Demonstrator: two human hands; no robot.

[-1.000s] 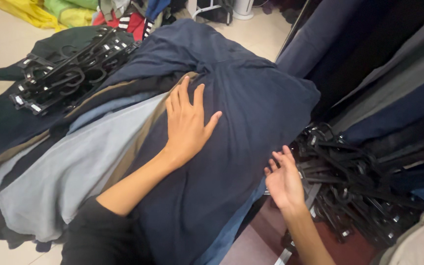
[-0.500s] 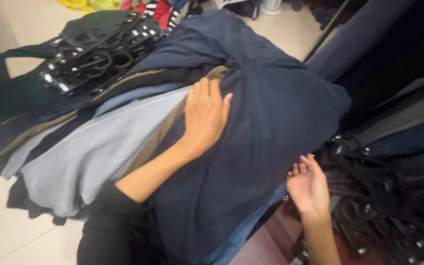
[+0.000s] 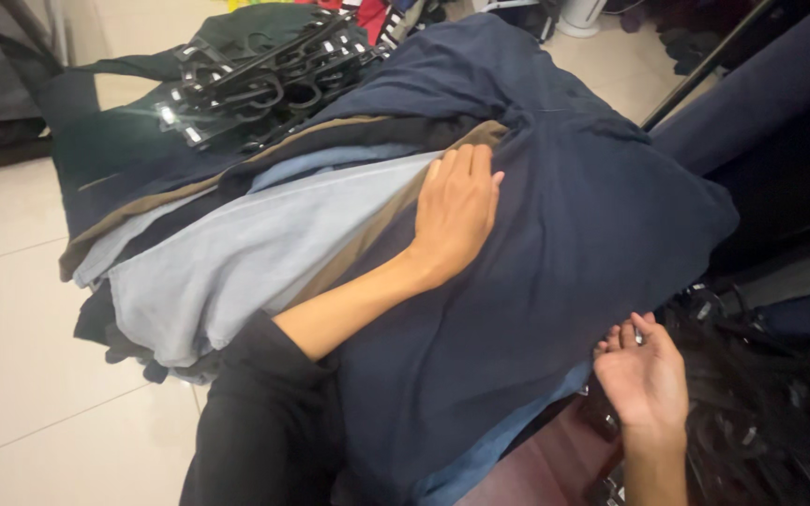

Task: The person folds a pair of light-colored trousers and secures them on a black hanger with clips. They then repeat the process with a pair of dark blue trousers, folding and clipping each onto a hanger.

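1. Across the middle of the view lies a dark navy garment (image 3: 564, 253), spread over the top of a thick stack of folded clothes (image 3: 236, 244); whatever carries the stack is hidden beneath it.
2. On that navy cloth, toward its left edge, the left hand (image 3: 457, 215) rests palm down, its fingers (image 3: 466, 169) laid flat and close together, pressing rather than gripping anything. The thumb side is partly tucked against the cloth.
3. A black sleeve (image 3: 264, 422) covers the left arm from the elbow toward the near edge, where it is cut off by the frame.
4. Near and to the right, the right hand (image 3: 644, 375) sits at the lower right edge of the navy garment, fingers loosely curled. The fingertips touch or lie just beside the cloth's edge; I cannot tell whether they pinch it.
5. Left of the left hand, a light grey-blue garment (image 3: 236, 253), a tan layer (image 3: 358, 248) and other dark layers show only as edges in the stack.
6. Far left, a heap of black hangers (image 3: 255, 84) lies on a dark green cloth (image 3: 105, 141).
7. Right of the right hand, more black hangers (image 3: 771, 403) form a dark tangle, hard to separate one from another.
8. Pale floor tiles (image 3: 30, 356) fill the near left.
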